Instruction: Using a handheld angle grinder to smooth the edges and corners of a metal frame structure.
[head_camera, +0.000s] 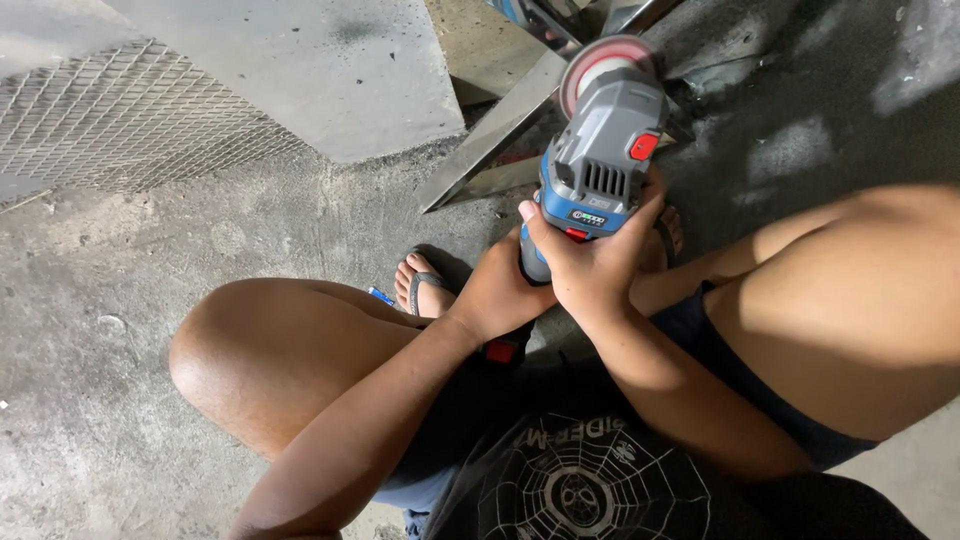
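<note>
Rough grey concrete floor (150, 300) fills the head view, w/ a mesh panel (120, 120) upper left & a smooth slab (320, 70) beside it. We squat, knees wide, 1 foot in a sandal (420, 285). We hold a blue-grey angle grinder (600, 150) between our knees. Our right hand (590, 265) wraps its body, fingers curled tight round it. Our left hand (495, 295) grips the rear end, fingers closed. Its disc (605, 60) sits at shiny angled metal pieces (490, 140).
</note>
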